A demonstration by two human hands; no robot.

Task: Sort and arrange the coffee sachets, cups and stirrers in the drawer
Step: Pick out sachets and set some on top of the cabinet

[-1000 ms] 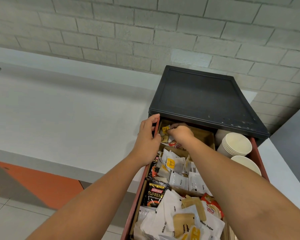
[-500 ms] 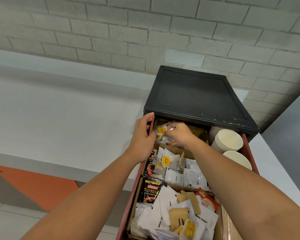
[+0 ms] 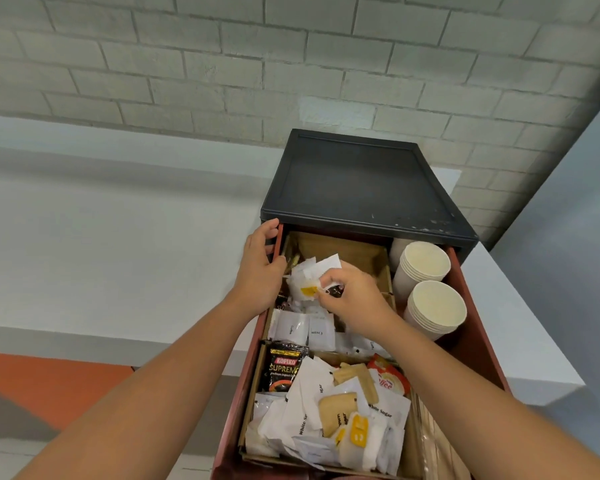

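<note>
Head view: left hand (image 3: 260,271) grips the left wall of the red drawer (image 3: 478,341), fingers curled over its edge. Right hand (image 3: 355,296), just beside it, pinches a bunch of white sachets (image 3: 307,277) over the rear cardboard compartment. Two paper cup stacks (image 3: 437,308) lie tilted to the right of the right hand. Kopiko sachet (image 3: 284,370) and sugar sachets (image 3: 305,410) sit under the forearms, camera side. Black cabinet top (image 3: 357,181) is beyond both hands.

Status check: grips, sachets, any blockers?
Left grip holds drawer wall. Right grip pinches sachet bunch over back compartment. Cup stacks beside, not in the way.
</note>
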